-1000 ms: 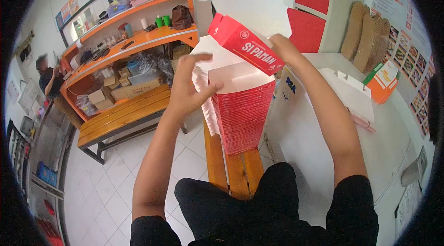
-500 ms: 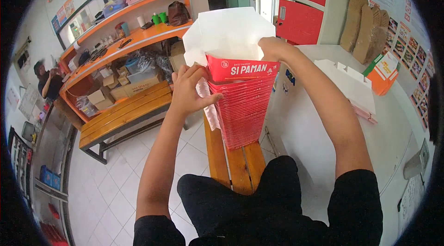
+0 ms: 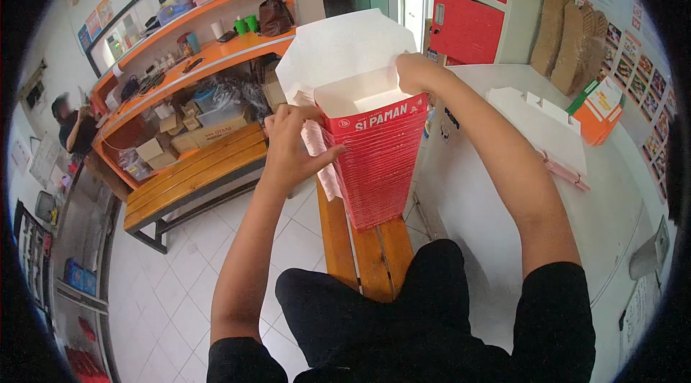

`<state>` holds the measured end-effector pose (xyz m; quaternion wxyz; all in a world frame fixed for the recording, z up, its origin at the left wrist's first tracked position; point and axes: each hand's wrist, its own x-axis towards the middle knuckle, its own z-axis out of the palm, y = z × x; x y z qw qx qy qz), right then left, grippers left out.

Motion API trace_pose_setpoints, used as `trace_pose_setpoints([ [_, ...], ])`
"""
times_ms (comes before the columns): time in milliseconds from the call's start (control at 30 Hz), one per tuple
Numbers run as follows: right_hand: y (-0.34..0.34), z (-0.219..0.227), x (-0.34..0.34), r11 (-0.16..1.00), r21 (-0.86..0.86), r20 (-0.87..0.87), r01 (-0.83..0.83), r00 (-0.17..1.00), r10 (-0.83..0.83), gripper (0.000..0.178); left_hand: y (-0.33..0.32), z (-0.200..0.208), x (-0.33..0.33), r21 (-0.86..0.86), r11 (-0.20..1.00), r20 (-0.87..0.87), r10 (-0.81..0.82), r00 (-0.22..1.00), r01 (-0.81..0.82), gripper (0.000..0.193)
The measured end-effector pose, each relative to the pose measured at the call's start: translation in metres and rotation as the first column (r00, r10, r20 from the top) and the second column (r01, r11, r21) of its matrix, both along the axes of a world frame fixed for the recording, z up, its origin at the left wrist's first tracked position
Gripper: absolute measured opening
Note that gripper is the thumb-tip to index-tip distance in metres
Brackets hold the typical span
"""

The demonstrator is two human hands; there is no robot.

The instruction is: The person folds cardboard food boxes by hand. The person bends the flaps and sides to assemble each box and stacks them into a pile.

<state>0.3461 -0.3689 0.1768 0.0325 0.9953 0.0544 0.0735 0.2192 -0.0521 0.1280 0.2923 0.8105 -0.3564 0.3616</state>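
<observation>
A tall stack of nested red cardboard food boxes (image 3: 378, 174) stands on a wooden bench (image 3: 374, 268) in front of my knees. The top food box (image 3: 374, 116) sits in the stack's mouth, white inside, its broad lid raised at the back. My left hand (image 3: 294, 142) grips the left side, thumb along the front left edge and fingers bent over the side flaps. At the right rear corner of the top box, my right hand (image 3: 423, 75) is closed on its wall; its fingertips are partly hidden inside. Pale flaps (image 3: 324, 167) stick out down the stack's left side.
To the right, a white table (image 3: 604, 232) carries flat white box blanks (image 3: 536, 127), an orange-and-green packet (image 3: 601, 111) and brown cardboard pieces (image 3: 565, 41). A second bench (image 3: 194, 174) and an orange shelf (image 3: 209, 55) stand left. A person (image 3: 75, 127) is at far left.
The top box has gone down into the stack and now sits nearly level with the others. Its lid leans slightly further left. My right hand has shifted slightly left; my left hand keeps its grip.
</observation>
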Motion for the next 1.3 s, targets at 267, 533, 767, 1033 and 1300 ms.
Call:
trace_pose_setpoints([
  [267, 0.041, 0.044, -0.071, 0.964, 0.197, -0.249, 0.178, 0.96, -0.126, 0.045, 0.004, 0.001, 0.005, 0.06, 0.998, 0.114, -0.025, 0.993, 0.018, 0.051],
  [533, 0.045, 0.041, -0.11, 0.989, 0.143, 0.131, 0.027, 0.99, -0.046, 0.069, 0.004, 0.002, 0.009, 0.116, 0.991, 0.028, -0.077, 0.997, 0.073, 0.049],
  [767, 0.042, 0.035, -0.087, 0.845, -0.299, 0.622, -0.444, 0.581, 0.526, 0.056, -0.002, -0.007, 0.014, 0.081, 0.987, -0.032, -0.134, 0.991, 0.136, 0.047],
  [1033, 0.072, 0.035, -0.031, 0.902, 0.263, -0.128, -0.343, 0.914, 0.385, 0.066, 0.004, -0.008, 0.012, 0.102, 0.988, 0.008, -0.12, 0.993, 0.119, 0.046],
  [1300, 0.052, 0.074, -0.095, 0.986, 0.092, 0.188, -0.138, 0.975, 0.119, 0.065, 0.01, 0.002, 0.007, 0.158, 0.986, 0.062, -0.059, 0.996, 0.048, 0.05],
])
